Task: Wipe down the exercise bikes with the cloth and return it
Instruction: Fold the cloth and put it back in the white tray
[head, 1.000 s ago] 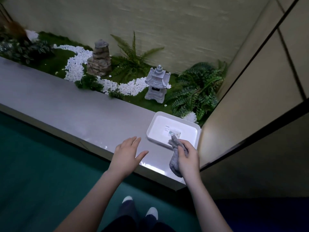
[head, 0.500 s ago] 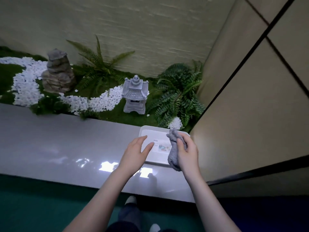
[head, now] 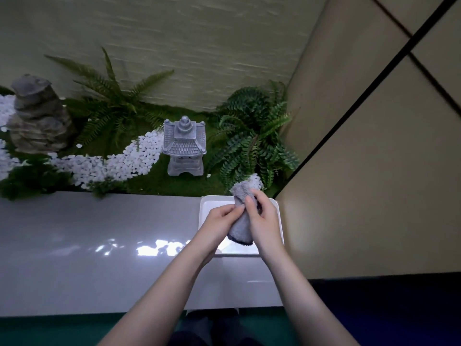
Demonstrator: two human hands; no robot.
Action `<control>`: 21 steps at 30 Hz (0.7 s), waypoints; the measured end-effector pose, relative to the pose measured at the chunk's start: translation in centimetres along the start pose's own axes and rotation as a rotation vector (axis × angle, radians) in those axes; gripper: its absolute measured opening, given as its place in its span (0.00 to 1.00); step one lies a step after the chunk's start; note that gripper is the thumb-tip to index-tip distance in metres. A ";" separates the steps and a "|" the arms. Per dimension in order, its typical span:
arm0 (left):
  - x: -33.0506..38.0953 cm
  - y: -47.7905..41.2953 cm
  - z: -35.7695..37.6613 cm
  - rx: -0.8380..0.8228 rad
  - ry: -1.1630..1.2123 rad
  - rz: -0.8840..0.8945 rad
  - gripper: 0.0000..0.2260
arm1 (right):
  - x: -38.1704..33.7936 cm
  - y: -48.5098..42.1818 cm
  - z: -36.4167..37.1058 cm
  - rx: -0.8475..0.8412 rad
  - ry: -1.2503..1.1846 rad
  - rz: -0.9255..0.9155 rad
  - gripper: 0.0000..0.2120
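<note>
Holding the grey cloth [head: 240, 227] above the white tray [head: 280, 216], both hands meet over the right end of the glossy grey worktop [head: 99, 245]. The right hand [head: 264, 221] grips the cloth from the right side; its fingers [head: 249, 203] are curled around the bunched middle of the fabric. The left hand [head: 219, 221] comes from the left, and its fingers pinch the left edge of the cloth, close to the right thumb. The cloth hangs almost upright between the two hands. Its upper end stands out above the fingers, and its lower end, which has a dark hem, hangs over the inside of the tray. I cannot tell if the lower end touches the tray floor.

The tray lies flat on the worktop, near the back edge and just beside the beige wall panel [head: 374, 183] on the right. Behind the worktop is a small decorative garden. A stone lantern [head: 184, 148] stands on green moss, and a fern [head: 252, 138] grows to the right of it, directly behind the tray. A band of white pebbles [head: 129, 161] curves away to the left of the lantern towards a stacked rock [head: 37, 118].
</note>
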State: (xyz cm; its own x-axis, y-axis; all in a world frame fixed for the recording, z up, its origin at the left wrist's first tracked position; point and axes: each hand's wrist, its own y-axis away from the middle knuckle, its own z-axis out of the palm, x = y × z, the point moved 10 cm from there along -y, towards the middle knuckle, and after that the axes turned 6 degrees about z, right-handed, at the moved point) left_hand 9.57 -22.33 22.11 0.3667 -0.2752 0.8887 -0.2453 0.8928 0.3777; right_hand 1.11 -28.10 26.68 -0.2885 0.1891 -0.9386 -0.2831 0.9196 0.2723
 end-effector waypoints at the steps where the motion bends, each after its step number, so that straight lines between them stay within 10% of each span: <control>1: 0.1 -0.2 -0.2 0.019 0.001 -0.001 0.11 | 0.1 -0.3 0.1 -0.006 -0.024 0.018 0.09; 13: 1.4 -1.4 0.0 0.067 0.137 0.019 0.08 | 3.5 -0.9 0.8 -0.174 -0.400 0.466 0.22; 21: 4.8 -0.7 0.1 0.281 -0.471 0.316 0.14 | 2.9 -1.1 -0.8 -0.081 -0.406 0.377 0.20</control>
State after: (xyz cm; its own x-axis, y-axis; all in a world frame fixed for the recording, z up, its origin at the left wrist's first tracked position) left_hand 11.37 -24.30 26.13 -0.1805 -0.1983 0.9634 -0.5270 0.8465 0.0755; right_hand -0.14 -28.87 23.87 -0.0124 0.6320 -0.7749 -0.3025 0.7363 0.6053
